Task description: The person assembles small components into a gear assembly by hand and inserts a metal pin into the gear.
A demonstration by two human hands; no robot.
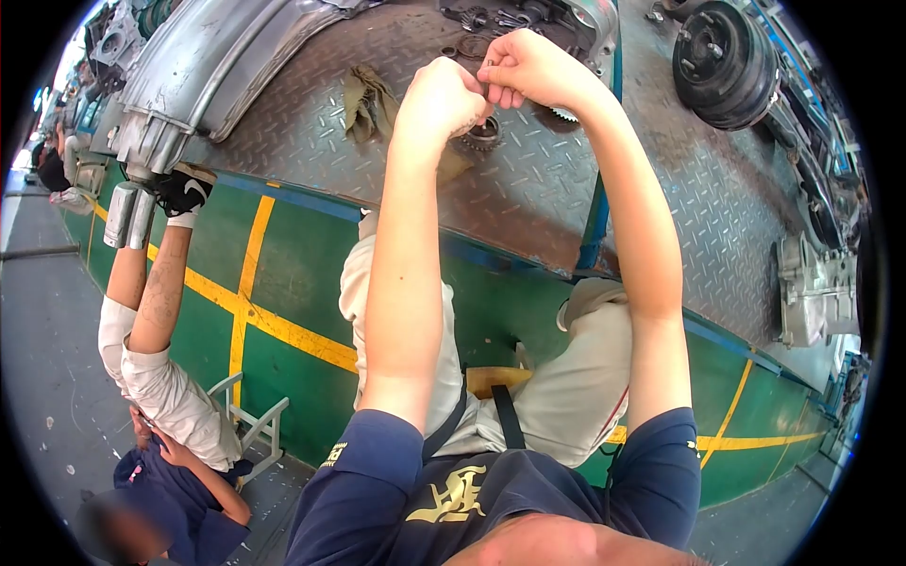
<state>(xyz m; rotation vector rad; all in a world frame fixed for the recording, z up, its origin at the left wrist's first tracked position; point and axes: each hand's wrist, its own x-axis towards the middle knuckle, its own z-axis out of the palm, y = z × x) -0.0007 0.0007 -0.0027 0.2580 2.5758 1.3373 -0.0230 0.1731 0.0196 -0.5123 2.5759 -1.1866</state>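
Observation:
Above the metal bench, my left hand [440, 99] and my right hand [536, 72] meet, both with fingers closed. A small dark part seems to lie between the fingertips, too small and covered to name. Just below the hands, a toothed gear [482, 135] lies on the diamond-plate bench top [528, 189]. To the left of my left hand is a crumpled olive cloth [370, 102].
A large gearbox housing [217, 57] stands on the left. Loose gears [474, 17] lie at the back. On the right are a black drum [722, 64] and a metal casting [813, 291]. At left sits another person [179, 472], one shoe against the bench.

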